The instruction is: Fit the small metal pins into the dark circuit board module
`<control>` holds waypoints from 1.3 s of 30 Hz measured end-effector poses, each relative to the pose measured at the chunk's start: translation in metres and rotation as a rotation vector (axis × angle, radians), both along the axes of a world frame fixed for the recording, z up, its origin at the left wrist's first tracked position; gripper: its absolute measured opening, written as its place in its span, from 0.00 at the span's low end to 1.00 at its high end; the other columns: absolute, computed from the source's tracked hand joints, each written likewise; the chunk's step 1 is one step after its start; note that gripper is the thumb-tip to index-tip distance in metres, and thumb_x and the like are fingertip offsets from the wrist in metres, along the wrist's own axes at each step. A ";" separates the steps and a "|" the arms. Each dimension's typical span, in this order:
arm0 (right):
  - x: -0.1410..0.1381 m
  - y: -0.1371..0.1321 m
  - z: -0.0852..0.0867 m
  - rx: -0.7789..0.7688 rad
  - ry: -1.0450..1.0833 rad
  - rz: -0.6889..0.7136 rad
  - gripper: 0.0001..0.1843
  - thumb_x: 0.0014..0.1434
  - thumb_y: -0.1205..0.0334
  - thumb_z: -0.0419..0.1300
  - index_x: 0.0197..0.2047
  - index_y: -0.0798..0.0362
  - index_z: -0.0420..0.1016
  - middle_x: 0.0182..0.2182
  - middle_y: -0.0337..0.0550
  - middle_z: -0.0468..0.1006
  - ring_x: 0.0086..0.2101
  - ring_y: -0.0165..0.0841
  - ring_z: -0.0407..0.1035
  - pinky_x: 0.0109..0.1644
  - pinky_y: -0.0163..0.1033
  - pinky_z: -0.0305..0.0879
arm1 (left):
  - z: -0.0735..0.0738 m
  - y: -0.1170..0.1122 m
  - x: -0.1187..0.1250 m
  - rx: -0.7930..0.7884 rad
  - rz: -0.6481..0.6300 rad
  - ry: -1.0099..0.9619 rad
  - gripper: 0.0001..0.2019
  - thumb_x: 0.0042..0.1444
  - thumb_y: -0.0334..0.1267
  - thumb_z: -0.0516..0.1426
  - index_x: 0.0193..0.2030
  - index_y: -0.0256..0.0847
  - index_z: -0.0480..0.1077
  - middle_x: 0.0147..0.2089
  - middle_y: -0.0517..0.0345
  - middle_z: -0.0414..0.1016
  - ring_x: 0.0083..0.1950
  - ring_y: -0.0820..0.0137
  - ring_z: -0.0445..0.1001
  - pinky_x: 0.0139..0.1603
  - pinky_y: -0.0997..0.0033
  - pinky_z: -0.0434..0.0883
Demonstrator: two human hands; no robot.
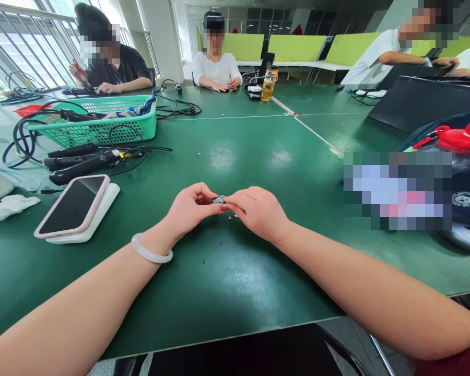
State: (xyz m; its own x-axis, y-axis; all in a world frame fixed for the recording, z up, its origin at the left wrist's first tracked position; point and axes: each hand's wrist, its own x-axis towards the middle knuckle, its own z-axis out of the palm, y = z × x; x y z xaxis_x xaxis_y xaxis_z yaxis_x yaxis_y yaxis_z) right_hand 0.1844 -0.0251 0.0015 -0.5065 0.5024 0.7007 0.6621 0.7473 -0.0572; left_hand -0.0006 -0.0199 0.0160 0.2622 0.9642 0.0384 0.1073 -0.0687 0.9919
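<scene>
Both my hands meet over the green table [227, 271] near its front edge. My left hand [190, 206], with a pale bangle at the wrist, and my right hand [256, 211] pinch a tiny blue-grey part [219, 199] between their fingertips. Fingers of both hands are curled closed around it. Just below my right fingers a second tiny dark piece [232, 216] lies on the tabletop.
A phone in a pink case [72, 205] rests on a white block at left, beside black tools and cables [82, 162] and a green basket [97, 122]. A red-capped bottle [464, 138] and dark bag sit at right. Three other people sit at the far side.
</scene>
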 end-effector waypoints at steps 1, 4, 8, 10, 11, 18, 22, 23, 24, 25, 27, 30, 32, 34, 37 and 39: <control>0.000 0.000 0.000 0.021 0.015 0.002 0.16 0.65 0.60 0.49 0.35 0.54 0.77 0.27 0.40 0.78 0.28 0.29 0.67 0.35 0.36 0.60 | 0.000 0.000 0.000 -0.022 -0.016 -0.028 0.16 0.37 0.38 0.68 0.27 0.38 0.65 0.29 0.60 0.76 0.32 0.72 0.74 0.38 0.70 0.71; -0.001 -0.001 0.001 0.062 0.051 0.009 0.15 0.65 0.60 0.51 0.34 0.55 0.77 0.26 0.40 0.78 0.28 0.29 0.68 0.35 0.35 0.60 | 0.000 0.001 -0.002 -0.073 -0.051 -0.108 0.15 0.37 0.36 0.68 0.27 0.37 0.65 0.29 0.61 0.76 0.32 0.74 0.74 0.39 0.72 0.70; -0.001 -0.002 0.002 0.063 0.048 0.010 0.14 0.65 0.60 0.51 0.34 0.54 0.76 0.27 0.40 0.78 0.28 0.28 0.68 0.35 0.35 0.61 | 0.000 0.001 -0.002 -0.100 -0.074 -0.153 0.15 0.38 0.35 0.68 0.27 0.37 0.65 0.29 0.62 0.77 0.32 0.75 0.74 0.39 0.73 0.70; 0.000 -0.002 0.002 0.061 0.044 0.010 0.15 0.65 0.60 0.51 0.34 0.53 0.76 0.27 0.39 0.78 0.28 0.28 0.68 0.36 0.35 0.61 | 0.000 0.001 -0.002 -0.104 -0.086 -0.156 0.15 0.38 0.34 0.68 0.27 0.37 0.65 0.29 0.62 0.77 0.32 0.75 0.74 0.39 0.72 0.70; 0.000 -0.002 0.002 0.069 0.049 0.013 0.15 0.65 0.60 0.51 0.33 0.53 0.76 0.27 0.39 0.78 0.28 0.28 0.68 0.36 0.35 0.61 | 0.000 0.000 -0.002 -0.106 -0.094 -0.159 0.15 0.38 0.34 0.68 0.27 0.37 0.65 0.29 0.62 0.77 0.32 0.75 0.74 0.39 0.72 0.70; 0.000 -0.006 0.008 0.073 0.054 0.051 0.13 0.64 0.58 0.52 0.37 0.52 0.78 0.31 0.42 0.79 0.31 0.29 0.69 0.38 0.35 0.62 | 0.003 -0.001 -0.005 -0.188 -0.164 -0.295 0.14 0.38 0.32 0.68 0.28 0.37 0.68 0.28 0.64 0.76 0.31 0.78 0.73 0.37 0.77 0.68; 0.003 -0.006 0.011 -0.100 0.038 0.057 0.14 0.64 0.63 0.50 0.44 0.51 0.77 0.37 0.43 0.79 0.36 0.31 0.70 0.42 0.37 0.63 | 0.003 0.000 -0.004 -0.165 -0.120 -0.303 0.13 0.38 0.32 0.68 0.28 0.37 0.67 0.29 0.63 0.76 0.32 0.78 0.73 0.38 0.76 0.68; 0.004 -0.005 0.011 -0.164 0.046 0.048 0.15 0.64 0.65 0.50 0.47 0.50 0.75 0.39 0.43 0.79 0.37 0.31 0.70 0.43 0.37 0.64 | 0.002 0.001 -0.003 -0.152 -0.098 -0.291 0.13 0.39 0.32 0.68 0.28 0.37 0.67 0.30 0.63 0.77 0.32 0.78 0.73 0.39 0.76 0.68; 0.006 -0.003 0.010 -0.235 0.057 0.028 0.16 0.63 0.66 0.50 0.50 0.50 0.73 0.40 0.42 0.78 0.38 0.31 0.70 0.44 0.37 0.64 | 0.001 0.002 -0.003 -0.140 -0.077 -0.276 0.13 0.40 0.32 0.67 0.29 0.37 0.67 0.31 0.62 0.77 0.33 0.78 0.73 0.40 0.75 0.68; 0.008 -0.001 0.010 -0.309 0.066 0.000 0.18 0.62 0.68 0.50 0.53 0.49 0.71 0.40 0.42 0.78 0.38 0.31 0.70 0.44 0.37 0.64 | 0.000 0.002 -0.003 -0.131 -0.058 -0.259 0.12 0.40 0.32 0.67 0.29 0.37 0.67 0.32 0.62 0.77 0.33 0.78 0.73 0.40 0.75 0.68; 0.012 0.002 0.008 -0.443 0.049 -0.063 0.18 0.61 0.68 0.52 0.53 0.50 0.70 0.38 0.41 0.78 0.37 0.31 0.70 0.43 0.37 0.64 | -0.002 0.003 -0.002 -0.121 -0.034 -0.222 0.12 0.41 0.32 0.67 0.30 0.37 0.67 0.34 0.61 0.77 0.34 0.77 0.73 0.41 0.74 0.68; 0.018 0.007 0.006 -0.577 -0.044 -0.089 0.09 0.57 0.63 0.59 0.42 0.51 0.77 0.33 0.41 0.77 0.37 0.32 0.68 0.43 0.38 0.63 | -0.003 0.003 -0.002 -0.114 -0.024 -0.158 0.13 0.40 0.33 0.67 0.30 0.37 0.67 0.35 0.60 0.77 0.35 0.76 0.73 0.43 0.71 0.68; 0.019 0.009 0.004 -0.640 -0.091 -0.067 0.06 0.55 0.60 0.62 0.37 0.51 0.77 0.31 0.40 0.76 0.37 0.33 0.67 0.42 0.38 0.62 | -0.003 0.003 -0.002 -0.111 -0.016 -0.117 0.13 0.40 0.33 0.67 0.30 0.37 0.67 0.35 0.59 0.77 0.35 0.75 0.73 0.43 0.70 0.69; 0.017 0.008 0.004 -0.685 -0.118 -0.041 0.06 0.54 0.60 0.63 0.35 0.51 0.77 0.31 0.40 0.75 0.36 0.32 0.67 0.40 0.36 0.61 | -0.002 0.002 -0.002 -0.107 -0.011 -0.091 0.13 0.39 0.33 0.67 0.30 0.37 0.67 0.35 0.59 0.77 0.36 0.74 0.73 0.44 0.69 0.69; 0.013 0.007 0.005 -0.704 -0.150 -0.008 0.03 0.54 0.62 0.63 0.34 0.51 0.76 0.29 0.39 0.73 0.34 0.30 0.65 0.37 0.35 0.59 | -0.002 0.002 -0.001 -0.101 -0.018 -0.077 0.13 0.39 0.33 0.67 0.30 0.37 0.67 0.34 0.59 0.77 0.36 0.74 0.73 0.44 0.69 0.69; 0.011 0.005 0.006 -0.706 -0.163 0.000 0.01 0.54 0.64 0.62 0.32 0.52 0.76 0.28 0.38 0.72 0.33 0.30 0.64 0.37 0.34 0.58 | -0.002 0.002 -0.001 -0.101 -0.020 -0.069 0.14 0.39 0.33 0.67 0.30 0.37 0.67 0.35 0.59 0.78 0.36 0.74 0.74 0.44 0.68 0.69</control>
State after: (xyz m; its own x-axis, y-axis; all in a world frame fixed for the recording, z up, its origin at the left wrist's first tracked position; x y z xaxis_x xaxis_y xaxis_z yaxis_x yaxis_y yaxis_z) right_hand 0.1952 -0.0199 0.0073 -0.5768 0.8073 0.1248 0.7036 0.5686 -0.4263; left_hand -0.0012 -0.0176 0.0144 0.2817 0.9587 -0.0399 0.0381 0.0303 0.9988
